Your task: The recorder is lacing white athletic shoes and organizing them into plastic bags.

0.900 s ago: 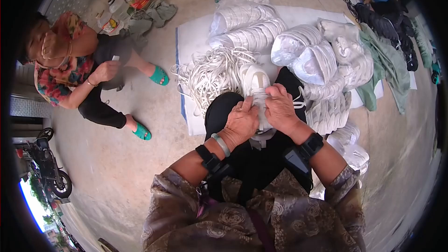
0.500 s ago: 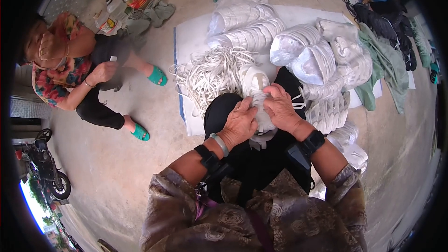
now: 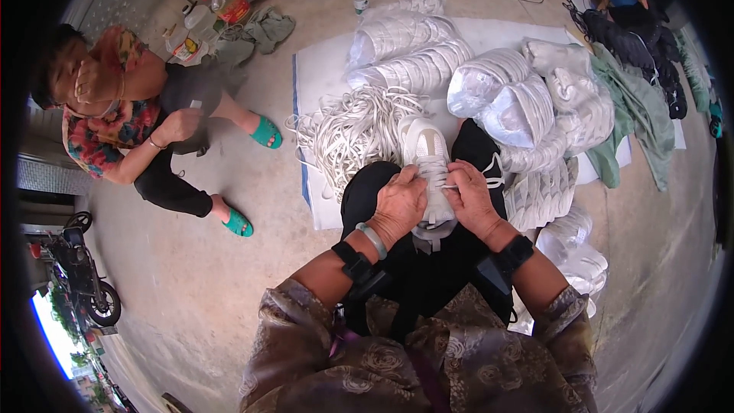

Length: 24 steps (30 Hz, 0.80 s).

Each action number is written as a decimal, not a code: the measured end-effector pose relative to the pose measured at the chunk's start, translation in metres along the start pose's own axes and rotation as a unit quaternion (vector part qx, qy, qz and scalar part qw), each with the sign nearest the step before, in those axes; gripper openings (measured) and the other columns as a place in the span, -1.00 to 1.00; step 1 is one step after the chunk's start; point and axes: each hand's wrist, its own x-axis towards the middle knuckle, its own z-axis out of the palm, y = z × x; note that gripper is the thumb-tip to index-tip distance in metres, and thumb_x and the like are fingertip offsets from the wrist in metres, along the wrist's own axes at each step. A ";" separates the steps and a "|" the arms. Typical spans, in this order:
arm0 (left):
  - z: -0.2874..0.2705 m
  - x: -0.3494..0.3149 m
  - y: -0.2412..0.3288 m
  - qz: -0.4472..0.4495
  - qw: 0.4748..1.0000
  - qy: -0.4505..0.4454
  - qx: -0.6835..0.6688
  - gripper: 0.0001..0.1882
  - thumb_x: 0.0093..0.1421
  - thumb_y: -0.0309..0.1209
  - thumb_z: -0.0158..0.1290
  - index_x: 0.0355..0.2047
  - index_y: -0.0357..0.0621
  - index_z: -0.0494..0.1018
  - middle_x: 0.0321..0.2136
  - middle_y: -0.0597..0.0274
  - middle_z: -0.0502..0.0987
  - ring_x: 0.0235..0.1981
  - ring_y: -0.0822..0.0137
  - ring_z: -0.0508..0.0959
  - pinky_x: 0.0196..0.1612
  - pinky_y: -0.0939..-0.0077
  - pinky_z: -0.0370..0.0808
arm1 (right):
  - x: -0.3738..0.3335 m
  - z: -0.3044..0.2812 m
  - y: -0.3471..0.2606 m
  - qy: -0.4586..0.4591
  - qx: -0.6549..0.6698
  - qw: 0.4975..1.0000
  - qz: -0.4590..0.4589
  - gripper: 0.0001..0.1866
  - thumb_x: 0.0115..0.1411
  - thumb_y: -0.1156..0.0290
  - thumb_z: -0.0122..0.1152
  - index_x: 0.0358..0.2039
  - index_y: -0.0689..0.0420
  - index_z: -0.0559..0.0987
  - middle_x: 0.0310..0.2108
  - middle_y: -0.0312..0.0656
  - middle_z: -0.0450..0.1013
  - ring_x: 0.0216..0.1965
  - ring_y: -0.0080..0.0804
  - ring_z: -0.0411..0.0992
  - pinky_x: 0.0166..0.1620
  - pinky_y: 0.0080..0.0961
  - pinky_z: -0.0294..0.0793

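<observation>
A white and beige sneaker [image 3: 433, 164] rests between my knees on black trousers, toe pointing away from me. White shoelace [image 3: 437, 177] crosses its tongue. From the left side, my left hand [image 3: 401, 200] presses its curled fingers to the lacing, closed on the lace; its fingertips are partly hidden. At the opposite eyelets my right hand [image 3: 472, 197] pinches the lace between thumb and fingers. Just beyond my left knee lies a large heap of loose white laces [image 3: 359, 134]. A strand of white lace [image 3: 495, 174] hangs over my right knee.
Stacks of white shoes [image 3: 417, 50] and bagged shoe bundles [image 3: 501, 95] lie on a white sheet [image 3: 313, 69]. Green cloth [image 3: 631, 118] is at the right. A person [image 3: 115, 107] in green slippers sits at the left. Bottles [image 3: 229, 4] and a motorcycle [image 3: 80, 271] stand farther off.
My hands have drawn apart to the two sides of the shoe, uncovering the lacing between them. The whole view has shifted slightly.
</observation>
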 end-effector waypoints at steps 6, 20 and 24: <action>0.001 -0.001 0.000 -0.040 0.999 -0.023 -0.012 -0.81 -0.11 -0.52 0.07 -0.41 -0.18 0.47 -0.26 0.07 0.41 -0.27 0.02 0.47 -0.21 0.31 0.44 | -0.002 0.015 -0.005 0.058 -0.018 0.998 0.032 -0.85 -0.11 0.55 0.12 -0.48 0.13 0.37 -0.19 -0.09 0.36 -0.06 -0.08 0.30 -0.03 -0.25 0.22; 0.009 -0.005 0.002 -0.011 1.000 -0.009 -0.019 -0.78 -0.14 -0.53 0.09 -0.40 -0.19 0.44 -0.24 0.06 0.38 -0.25 0.03 0.43 -0.20 0.30 0.42 | -0.021 0.022 -0.009 0.089 -0.024 0.992 0.084 -0.93 0.01 0.49 0.06 -0.43 0.06 0.44 -0.11 -0.16 0.35 -0.02 -0.20 0.29 0.12 0.02 -0.04; 0.010 -0.005 0.004 -0.011 1.000 -0.013 -0.021 -0.78 -0.14 -0.53 0.09 -0.39 -0.19 0.44 -0.24 0.06 0.38 -0.24 0.02 0.43 -0.20 0.30 0.42 | -0.023 0.031 -0.011 0.117 0.035 0.983 0.134 -0.91 0.02 0.49 0.06 -0.41 0.06 0.42 -0.10 -0.15 0.35 -0.02 -0.19 0.29 0.11 0.02 -0.04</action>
